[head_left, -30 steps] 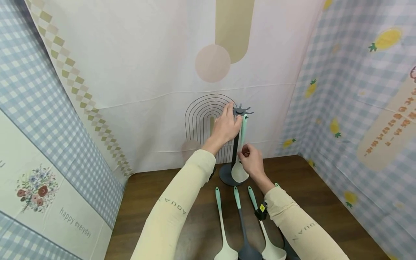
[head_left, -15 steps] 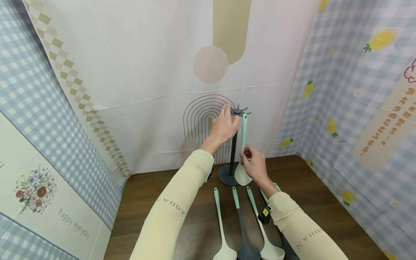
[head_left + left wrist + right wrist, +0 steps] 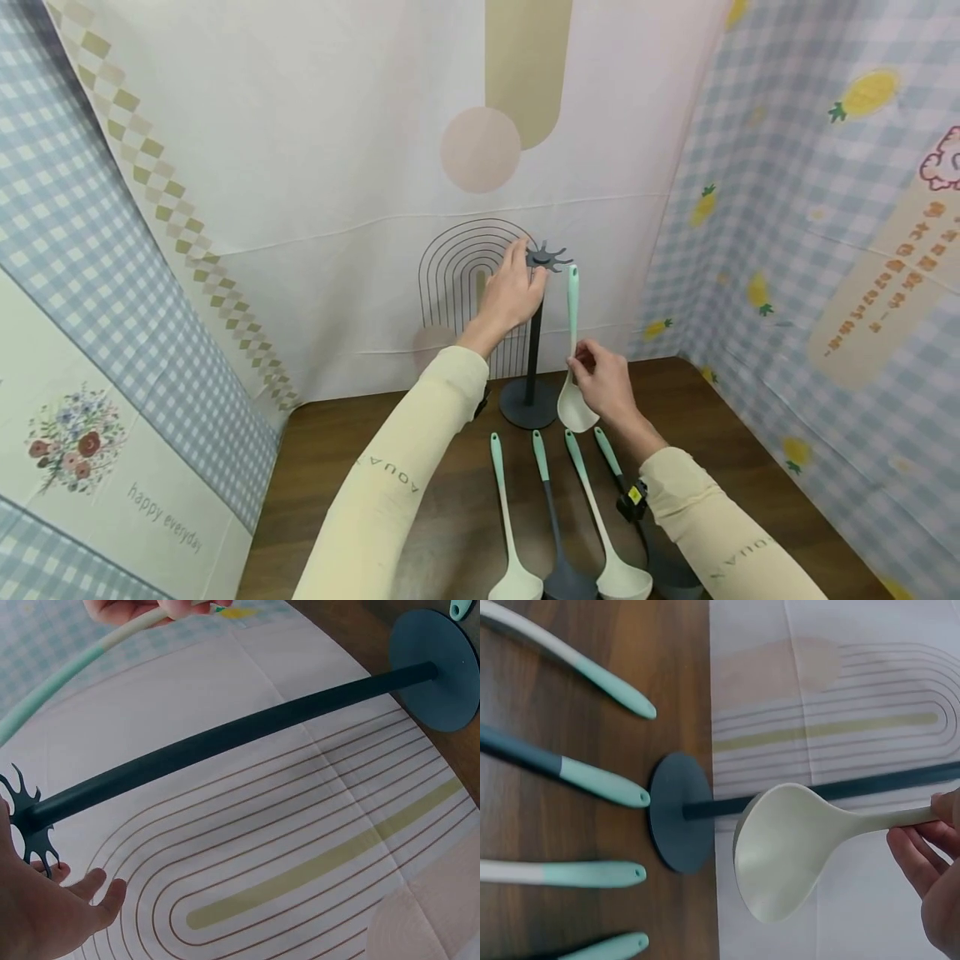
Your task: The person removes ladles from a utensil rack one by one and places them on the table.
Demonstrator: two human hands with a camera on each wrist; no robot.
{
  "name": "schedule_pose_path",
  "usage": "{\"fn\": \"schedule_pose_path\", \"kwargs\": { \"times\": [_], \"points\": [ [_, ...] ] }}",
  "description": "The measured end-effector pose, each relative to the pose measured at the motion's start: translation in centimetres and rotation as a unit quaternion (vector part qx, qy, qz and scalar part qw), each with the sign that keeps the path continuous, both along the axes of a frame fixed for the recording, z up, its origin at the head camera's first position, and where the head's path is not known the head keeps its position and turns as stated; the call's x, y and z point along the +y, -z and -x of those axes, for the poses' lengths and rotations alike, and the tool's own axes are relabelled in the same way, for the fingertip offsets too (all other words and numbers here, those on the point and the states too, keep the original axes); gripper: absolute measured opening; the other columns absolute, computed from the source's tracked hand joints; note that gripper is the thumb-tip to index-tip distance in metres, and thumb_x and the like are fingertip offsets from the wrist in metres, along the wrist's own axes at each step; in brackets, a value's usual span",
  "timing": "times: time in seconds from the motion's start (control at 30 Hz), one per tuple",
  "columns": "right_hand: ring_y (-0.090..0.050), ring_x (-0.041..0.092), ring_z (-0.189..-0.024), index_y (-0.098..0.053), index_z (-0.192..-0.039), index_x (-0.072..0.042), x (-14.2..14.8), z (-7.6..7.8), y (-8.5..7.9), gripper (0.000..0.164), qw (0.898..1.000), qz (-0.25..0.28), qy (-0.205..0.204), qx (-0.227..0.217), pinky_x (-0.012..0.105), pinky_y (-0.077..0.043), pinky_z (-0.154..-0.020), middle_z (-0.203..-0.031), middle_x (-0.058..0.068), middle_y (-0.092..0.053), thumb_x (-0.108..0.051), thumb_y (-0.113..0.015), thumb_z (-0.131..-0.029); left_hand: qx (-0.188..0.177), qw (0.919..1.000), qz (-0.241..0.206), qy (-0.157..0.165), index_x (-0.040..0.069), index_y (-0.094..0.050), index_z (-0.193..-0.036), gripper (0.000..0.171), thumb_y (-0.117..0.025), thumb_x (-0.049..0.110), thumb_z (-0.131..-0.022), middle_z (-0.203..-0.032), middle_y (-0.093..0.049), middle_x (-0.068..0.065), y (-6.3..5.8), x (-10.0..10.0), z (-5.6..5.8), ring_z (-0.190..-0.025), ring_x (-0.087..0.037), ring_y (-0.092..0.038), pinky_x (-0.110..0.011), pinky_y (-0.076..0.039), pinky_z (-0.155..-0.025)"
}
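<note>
My right hand [image 3: 606,383] pinches the pale shaft of a soup ladle [image 3: 573,308] with a mint handle. The ladle stands nearly upright, its bowl [image 3: 780,855] hanging low, a little right of a dark utensil stand [image 3: 534,358]. A gap shows between the ladle's handle end and the hooked top [image 3: 549,257] of that stand. My left hand [image 3: 510,292] is at the left side of this hooked top, fingers loosely spread; in the left wrist view the hand [image 3: 45,907] partly covers the hooks, and its thumb is hidden.
Several mint-handled utensils lie in a row on the wooden table [image 3: 352,467]: a white one [image 3: 507,517], a dark one [image 3: 555,525], a white ladle [image 3: 626,579] and another dark one [image 3: 606,450] partly under my right forearm. A printed cloth [image 3: 337,167] hangs behind the stand.
My right hand has moved right with the ladle, taking its handle away from the stand's hooked top. My left hand stays by the hooks.
</note>
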State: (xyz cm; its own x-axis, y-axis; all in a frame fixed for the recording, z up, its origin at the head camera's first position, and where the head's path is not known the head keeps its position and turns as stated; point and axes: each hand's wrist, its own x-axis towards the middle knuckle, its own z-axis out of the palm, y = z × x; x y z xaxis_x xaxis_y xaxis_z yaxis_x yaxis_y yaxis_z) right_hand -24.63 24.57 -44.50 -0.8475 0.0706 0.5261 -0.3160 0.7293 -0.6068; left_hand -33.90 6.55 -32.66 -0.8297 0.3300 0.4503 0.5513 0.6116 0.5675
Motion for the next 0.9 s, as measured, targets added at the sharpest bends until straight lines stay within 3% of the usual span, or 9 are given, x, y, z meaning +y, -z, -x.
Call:
{"fn": "schedule_pose_path", "kwargs": {
  "times": [0.27, 0.37, 0.57, 0.73, 0.9],
  "points": [
    [-0.072, 0.029, -0.081, -0.070, -0.106, 0.000, 2.4, -0.6, -0.6, 0.009, 1.000, -0.020, -0.016, 0.011, 0.048, -0.062, -0.073, -0.091, 0.013, -0.074, -0.003, -0.074, -0.099, 0.015, 0.9997, -0.011, -0.014, 0.007, -0.023, -0.167, 0.065, -0.031, 0.041, -0.112, -0.170, -0.025, -0.013, 0.2, 0.5, -0.2, -0.151, -0.034, -0.039, -0.049, -0.034, -0.122],
    [-0.073, 0.029, -0.081, -0.071, -0.106, 0.000, 3.2, -0.8, -1.0, 0.009, 0.999, -0.034, -0.020, 0.023, 0.048, -0.063, -0.072, -0.091, 0.013, -0.074, -0.003, -0.075, -0.098, 0.013, 0.9992, -0.010, -0.036, 0.008, -0.024, -0.167, 0.072, -0.036, 0.052, -0.112, -0.170, -0.026, -0.013, 0.3, 0.7, -0.4, -0.153, -0.032, -0.036, -0.050, -0.033, -0.123],
    [-0.074, 0.032, -0.084, -0.071, -0.106, -0.002, 4.6, -1.3, -1.7, 0.008, 0.997, -0.059, -0.022, 0.049, 0.050, -0.063, -0.072, -0.092, 0.014, -0.074, -0.002, -0.074, -0.098, 0.018, 0.9958, -0.007, -0.089, 0.007, -0.031, -0.165, 0.092, -0.053, 0.070, -0.101, -0.164, -0.037, -0.013, -0.1, 1.8, -0.8, -0.151, -0.031, -0.037, -0.055, -0.033, -0.121],
    [-0.074, 0.033, -0.084, -0.071, -0.105, 0.001, 5.6, -1.8, -2.2, 0.010, 0.995, -0.074, -0.018, 0.064, 0.051, -0.063, -0.071, -0.092, 0.016, -0.074, 0.002, -0.075, -0.096, 0.040, 0.9928, -0.019, -0.111, 0.004, -0.036, -0.162, 0.089, -0.063, 0.061, -0.100, -0.159, -0.044, -0.016, -0.6, 3.0, -1.3, -0.146, -0.032, -0.043, -0.060, -0.038, -0.115],
    [-0.073, 0.032, -0.082, -0.072, -0.108, 0.001, 6.7, -2.2, -2.5, 0.011, 0.993, -0.088, -0.015, 0.072, 0.051, -0.062, -0.070, -0.093, 0.016, -0.074, 0.002, -0.074, -0.097, 0.028, 0.9934, -0.030, -0.107, 0.003, -0.033, -0.163, 0.082, -0.062, 0.051, -0.103, -0.162, -0.042, -0.018, -0.8, 3.5, -1.3, -0.149, -0.033, -0.040, -0.061, -0.035, -0.114]
  ]
}}
